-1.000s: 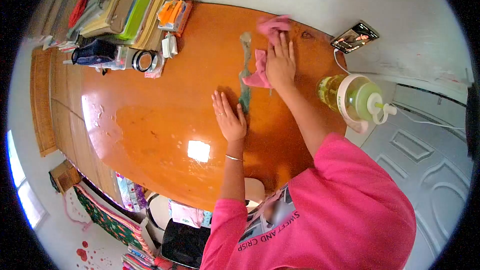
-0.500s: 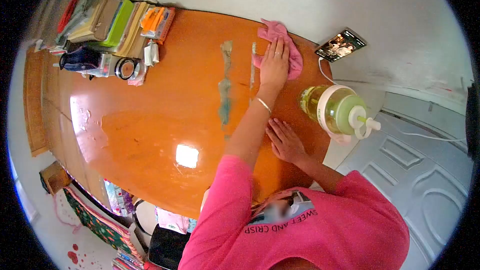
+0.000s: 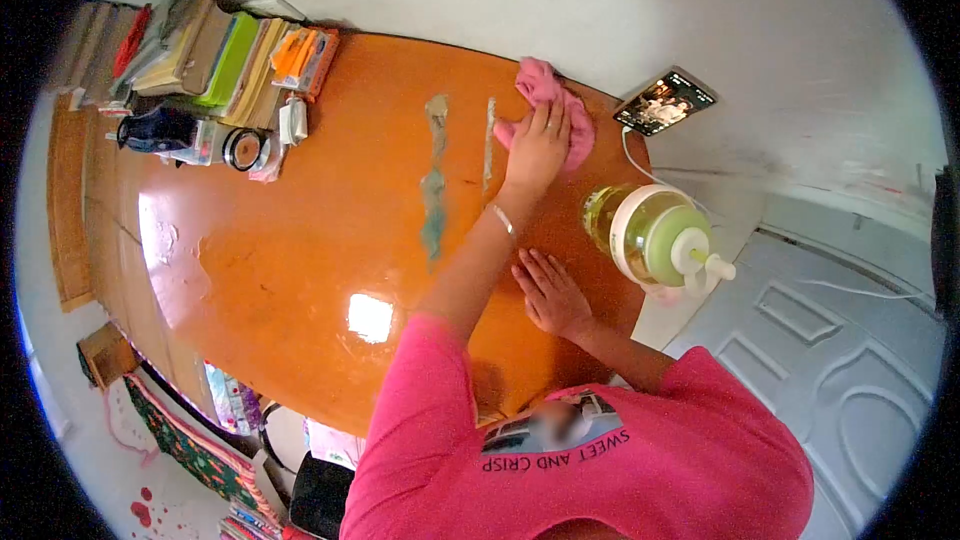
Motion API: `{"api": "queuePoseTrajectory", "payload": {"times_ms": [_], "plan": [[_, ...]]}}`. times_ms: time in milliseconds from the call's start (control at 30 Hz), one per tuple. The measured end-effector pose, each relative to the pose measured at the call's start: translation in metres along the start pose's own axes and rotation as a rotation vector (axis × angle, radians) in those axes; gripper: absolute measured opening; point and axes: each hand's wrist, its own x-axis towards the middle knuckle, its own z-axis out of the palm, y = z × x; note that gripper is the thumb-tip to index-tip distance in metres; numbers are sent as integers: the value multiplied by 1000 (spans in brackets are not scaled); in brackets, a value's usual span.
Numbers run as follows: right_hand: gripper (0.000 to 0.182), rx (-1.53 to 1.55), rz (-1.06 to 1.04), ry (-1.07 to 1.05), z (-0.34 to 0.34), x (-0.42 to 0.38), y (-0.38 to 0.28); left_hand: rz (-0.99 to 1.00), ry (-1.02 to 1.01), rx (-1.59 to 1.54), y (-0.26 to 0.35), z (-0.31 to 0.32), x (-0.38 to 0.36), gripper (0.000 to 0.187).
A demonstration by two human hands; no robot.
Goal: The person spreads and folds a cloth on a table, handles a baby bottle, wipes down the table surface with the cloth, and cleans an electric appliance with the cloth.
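My left hand [image 3: 538, 148] lies with fingers stretched over a pink cloth [image 3: 580, 130], pressing it against the orange-brown table top [image 3: 300, 210] near the wall side. The cloth's far end is bunched up beyond the fingertips, and part of it is hidden beneath the palm. A bangle circles the left wrist. Closer to my body, my right hand [image 3: 553, 295] rests flat on the table, fingers apart, holding nothing. To its right stands a large bottle [image 3: 650, 235] with a light green lid and yellowish-green contents.
A lit phone [image 3: 667, 101] with a white cable leans against the wall at the table's right corner. Books [image 3: 225, 60] and small items, including a round black-rimmed object [image 3: 245, 148], crowd the far left. Worn tape strips [image 3: 433, 210] mark the table. A panelled door [image 3: 800, 340] is at right.
The whole view has shifted slightly. The cloth's far end looks more bunched under my left hand, which stays in nearly the same spot. My right hand keeps its place on the table.
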Motion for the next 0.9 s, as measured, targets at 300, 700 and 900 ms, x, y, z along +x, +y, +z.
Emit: {"api": "queuePoseTrajectory", "payload": {"times_ms": [300, 700, 900], "plan": [[59, 47, 8, -44, -3, 1, 1, -46, -167, -22, 4, -18, -51, 47], [59, 16, 0, -22, -10, -1, -1, -170, -23, -15, 5, 0, 24, 42], [60, 31, -19, -10, -5, 0, 3, -174, -24, 30, -47, -10, -13, 38]]}}
